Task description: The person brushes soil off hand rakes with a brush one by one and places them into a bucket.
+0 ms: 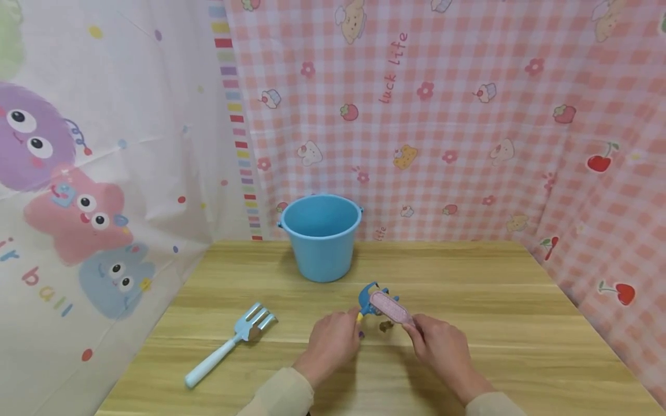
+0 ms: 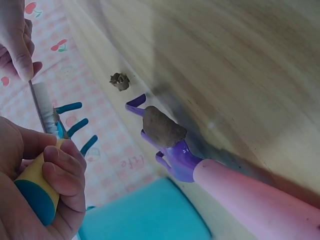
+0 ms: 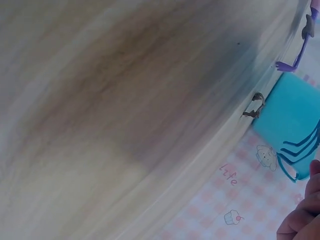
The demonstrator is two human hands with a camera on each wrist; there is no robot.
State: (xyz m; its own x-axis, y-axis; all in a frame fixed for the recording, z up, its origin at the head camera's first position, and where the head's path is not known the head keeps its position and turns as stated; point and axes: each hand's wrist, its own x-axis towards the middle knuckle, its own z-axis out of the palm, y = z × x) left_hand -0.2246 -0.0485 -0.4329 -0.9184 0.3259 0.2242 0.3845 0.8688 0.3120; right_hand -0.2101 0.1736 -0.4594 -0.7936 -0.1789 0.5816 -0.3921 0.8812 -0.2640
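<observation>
My left hand (image 1: 335,341) grips the yellow handle (image 2: 37,179) of a blue toy hand rake (image 1: 366,297), held above the table with several bent tines. In my right hand (image 1: 443,346) is a small brush (image 1: 390,307) with a pink back; its white bristles (image 2: 46,106) touch the rake's head in the left wrist view. A purple toy rake (image 2: 182,162) with a pink handle lies on the table below my left hand, a brown clump (image 2: 162,127) on it. Another brown lump (image 1: 385,326) sits on the wood beneath the brush.
A light blue bucket (image 1: 324,248) stands near the back of the wooden table (image 1: 458,271). On the left lies a pale blue toy fork (image 1: 218,358) with a brown clump (image 1: 254,333) at its tines. Patterned cloths (image 1: 437,127) hang behind and at both sides.
</observation>
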